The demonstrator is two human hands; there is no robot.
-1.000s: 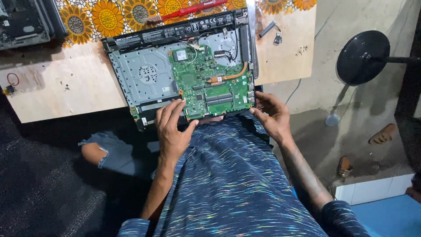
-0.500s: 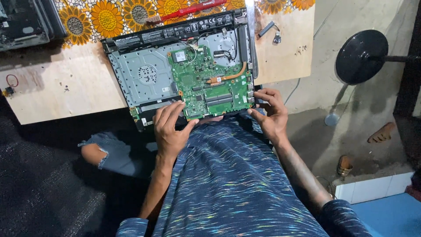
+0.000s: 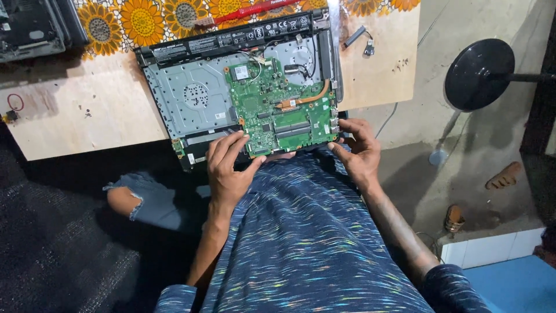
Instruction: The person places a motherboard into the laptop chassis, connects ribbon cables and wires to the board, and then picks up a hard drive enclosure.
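An opened laptop base (image 3: 191, 95) lies on a wooden board (image 3: 75, 116), its near edge hanging over toward my lap. A green circuit board (image 3: 278, 110) sits in its right half. My left hand (image 3: 229, 168) rests on the near edge of the base, fingers spread onto the black strip and the circuit board's lower left corner. My right hand (image 3: 358, 152) touches the circuit board's lower right corner, fingers curled at the base's side. Neither hand has a tool in it.
A red-handled screwdriver (image 3: 255, 8) lies on a sunflower-patterned cloth (image 3: 139, 20) behind the laptop. Another dark device (image 3: 29, 26) sits at the far left. A small loose part with a cable (image 3: 359, 37) lies on the board's right. A round black stand base (image 3: 479, 74) stands on the floor.
My right hand has slid a little closer to the circuit board's lower right corner. The left hand and the laptop base have barely moved.
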